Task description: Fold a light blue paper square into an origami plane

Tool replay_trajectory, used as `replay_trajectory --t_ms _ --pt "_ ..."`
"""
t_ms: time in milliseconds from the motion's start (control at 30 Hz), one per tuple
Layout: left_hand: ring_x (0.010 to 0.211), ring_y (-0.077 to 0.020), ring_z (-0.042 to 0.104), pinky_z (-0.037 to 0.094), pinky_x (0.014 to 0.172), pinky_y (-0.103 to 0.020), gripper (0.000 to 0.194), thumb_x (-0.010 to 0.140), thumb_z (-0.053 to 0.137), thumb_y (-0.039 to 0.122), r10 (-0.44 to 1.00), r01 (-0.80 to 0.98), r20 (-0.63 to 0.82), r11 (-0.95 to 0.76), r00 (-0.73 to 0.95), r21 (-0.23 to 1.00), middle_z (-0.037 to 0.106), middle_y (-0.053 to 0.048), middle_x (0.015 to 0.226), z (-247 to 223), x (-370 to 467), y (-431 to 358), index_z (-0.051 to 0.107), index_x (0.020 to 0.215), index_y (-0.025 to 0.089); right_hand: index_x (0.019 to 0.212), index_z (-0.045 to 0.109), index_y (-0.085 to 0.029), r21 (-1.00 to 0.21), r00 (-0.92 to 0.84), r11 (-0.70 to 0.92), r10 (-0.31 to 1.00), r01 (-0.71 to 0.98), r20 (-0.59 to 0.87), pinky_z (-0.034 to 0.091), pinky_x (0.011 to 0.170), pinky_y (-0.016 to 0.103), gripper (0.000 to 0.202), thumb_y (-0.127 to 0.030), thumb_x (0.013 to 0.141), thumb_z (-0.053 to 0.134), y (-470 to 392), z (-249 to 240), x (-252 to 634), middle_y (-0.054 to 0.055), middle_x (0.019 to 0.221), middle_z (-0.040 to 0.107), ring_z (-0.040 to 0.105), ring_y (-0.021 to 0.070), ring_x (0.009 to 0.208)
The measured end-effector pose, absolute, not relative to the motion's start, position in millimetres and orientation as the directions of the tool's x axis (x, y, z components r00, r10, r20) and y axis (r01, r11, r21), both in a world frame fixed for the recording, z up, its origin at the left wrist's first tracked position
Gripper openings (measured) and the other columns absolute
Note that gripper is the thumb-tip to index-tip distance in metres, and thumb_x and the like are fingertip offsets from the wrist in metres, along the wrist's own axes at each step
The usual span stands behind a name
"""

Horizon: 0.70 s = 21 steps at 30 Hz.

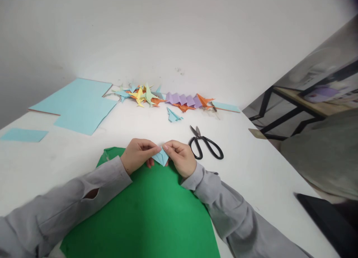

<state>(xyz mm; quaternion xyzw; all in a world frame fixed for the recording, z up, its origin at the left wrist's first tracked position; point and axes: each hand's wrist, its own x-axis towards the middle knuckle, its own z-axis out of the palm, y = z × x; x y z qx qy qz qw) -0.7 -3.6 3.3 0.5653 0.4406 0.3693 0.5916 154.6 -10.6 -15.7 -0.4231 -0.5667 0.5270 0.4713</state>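
A small folded piece of light blue paper (162,159) is pinched between both hands, its pointed end toward me and creases showing on its face. My left hand (141,153) is closed on its left side, thumb on top. On the right side, my right hand (180,155) grips it near the upper corner with thumb and fingers. Both hands are just over the far part of a green sheet (151,213). Parts of the folded paper are hidden by the fingers.
Scissors with black handles (207,143) lie right of my right hand. Folded paper figures (148,95), a purple pleated strip (183,100) and a small blue folded piece (173,115) lie along the wall. Blue sheets (81,105) are at left, a dark flat object (324,217) at right.
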Motion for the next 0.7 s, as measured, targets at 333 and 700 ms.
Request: replay_trajectory --t_ms 333,700 --pt "0.03 -0.0087 0.047 0.039 0.03 -0.019 0.024 0.07 0.059 0.032 0.938 0.067 -0.083 0.064 0.335 0.996 0.051 0.003 0.035 2.4 0.5 -3.7 0.056 0.058 0.012 0.063 0.058 -0.015 -0.994 -0.234 0.002 0.972 -0.105 0.026 0.043 0.039 0.022 0.034 -0.046 0.074 0.057 -11.4 -15.6 154.4 -0.002 0.046 0.055 0.051 0.0101 0.039" --pt "0.03 -0.0078 0.047 0.037 0.029 -0.018 0.021 0.07 0.058 0.029 0.933 0.112 -0.084 0.047 0.351 0.993 0.051 0.004 0.037 5.6 1.1 -6.7 0.056 0.058 0.012 0.064 0.056 -0.014 -1.0 -0.29 -0.02 0.957 0.004 -0.02 0.04 0.036 0.02 0.033 -0.047 0.068 0.062 -10.3 -11.2 155.2 -0.003 0.045 0.055 0.049 0.0086 0.036"
